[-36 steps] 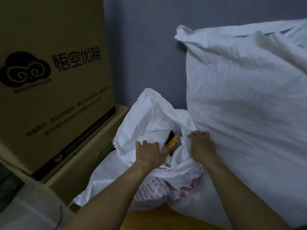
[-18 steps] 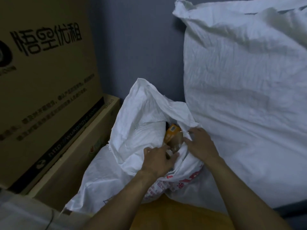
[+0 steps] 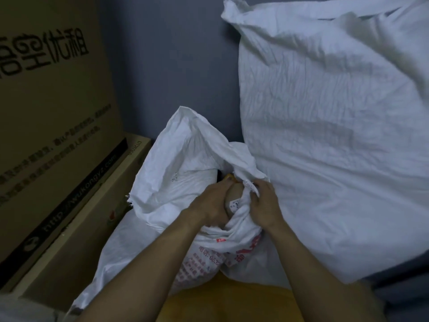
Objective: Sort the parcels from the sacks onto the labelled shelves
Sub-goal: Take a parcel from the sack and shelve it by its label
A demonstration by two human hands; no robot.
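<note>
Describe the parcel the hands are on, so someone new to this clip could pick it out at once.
Left of the big white sack lies a smaller open sack with red print. At its mouth, between the left hand and right hand, sits the parcel. It is tan with a white label, unlike the white cloth round it.
</note>
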